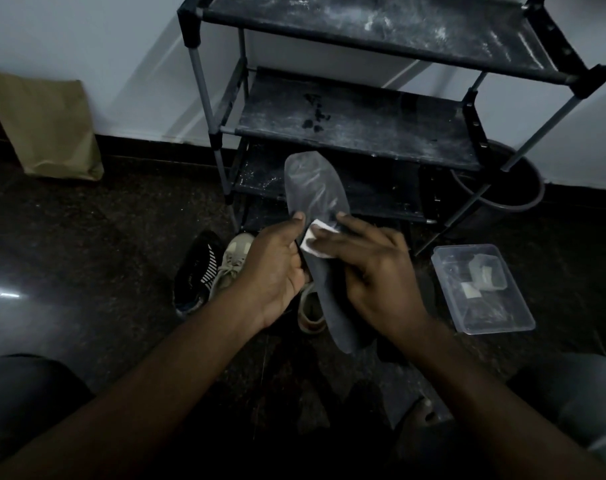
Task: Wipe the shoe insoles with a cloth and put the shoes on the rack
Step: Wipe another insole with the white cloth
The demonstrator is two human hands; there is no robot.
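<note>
A long grey insole [312, 188] is held up in front of the black shoe rack [357, 126]. My left hand [274, 268] grips its left edge, thumb on top. Against the insole's middle my right hand [367, 268] presses a small white cloth [315, 237] with its fingers. A beige sneaker [230, 263] and a black sneaker with white stripes [199, 268] stand on the floor below my left hand. Another beige shoe [310, 310] lies under the insole, partly hidden.
A clear plastic container [481, 289] with small white pieces sits on the floor at right. A dark bucket [516, 181] stands behind the rack's right leg. A brown paper bag [42, 126] leans against the wall at left. The rack's shelves are dusty and bare.
</note>
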